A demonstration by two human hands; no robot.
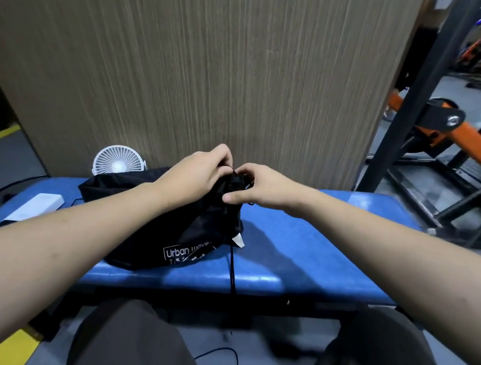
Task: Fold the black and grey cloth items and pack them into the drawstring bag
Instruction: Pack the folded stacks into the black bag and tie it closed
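A black drawstring bag [153, 233] with white "Urban wave" lettering lies bulging on the blue padded bench [300, 246]. Its gathered mouth [235, 182] stands up at the far side. My left hand [202, 170] grips the left side of the gathered mouth with curled fingers. My right hand [250, 187] pinches the mouth from the right, thumb below. A black cord [233, 272] hangs from the bag over the bench's front edge. No loose black or grey cloth shows outside the bag.
A small white fan [117, 161] stands behind the bag against a wood-grain panel [200, 62]. A white box [38, 206] lies at the bench's left end. Black and orange gym equipment [447, 133] stands to the right. My knees are below the bench.
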